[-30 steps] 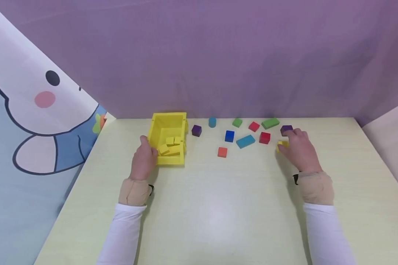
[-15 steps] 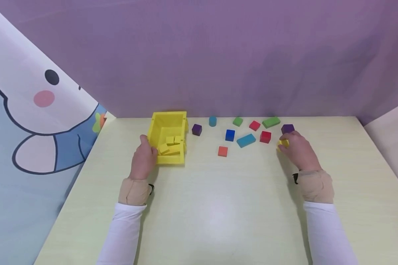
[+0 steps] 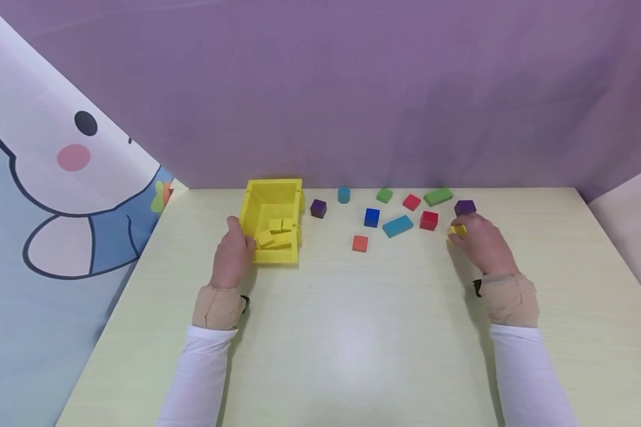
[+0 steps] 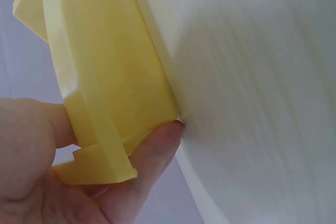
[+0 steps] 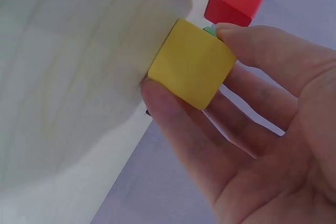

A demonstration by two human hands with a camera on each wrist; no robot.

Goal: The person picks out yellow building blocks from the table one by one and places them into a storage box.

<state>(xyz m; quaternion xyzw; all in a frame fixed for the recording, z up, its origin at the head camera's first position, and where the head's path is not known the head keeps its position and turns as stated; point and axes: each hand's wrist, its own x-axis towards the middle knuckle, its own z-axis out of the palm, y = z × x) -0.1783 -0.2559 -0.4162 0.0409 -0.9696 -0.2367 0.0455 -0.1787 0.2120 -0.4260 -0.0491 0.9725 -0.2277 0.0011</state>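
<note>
My left hand (image 3: 232,256) grips the left wall of a yellow plastic bin (image 3: 274,184), thumb on the rim and fingers outside, as the left wrist view shows. Inside the bin several yellow blocks (image 3: 281,240) lie toward its near end. At the right my right hand (image 3: 483,244) pinches a yellow cube (image 5: 191,64) between thumb and fingers, low at the tabletop. A purple block (image 3: 465,207) sits just beyond those fingers. To the left of the cube is a red cube (image 3: 429,220), which also appears in the right wrist view.
Between the hands lie a dark purple cube (image 3: 318,209), a blue cylinder (image 3: 344,195), a blue cube (image 3: 371,217), a light blue block (image 3: 397,226), an orange block (image 3: 360,244), a flat red block (image 3: 412,202) and green blocks (image 3: 438,197). A purple cloth (image 3: 352,95) hangs behind the table.
My right hand's fingers have drawn in from the purple block and closed around the yellow cube. The left hand and the bin have stayed in place.
</note>
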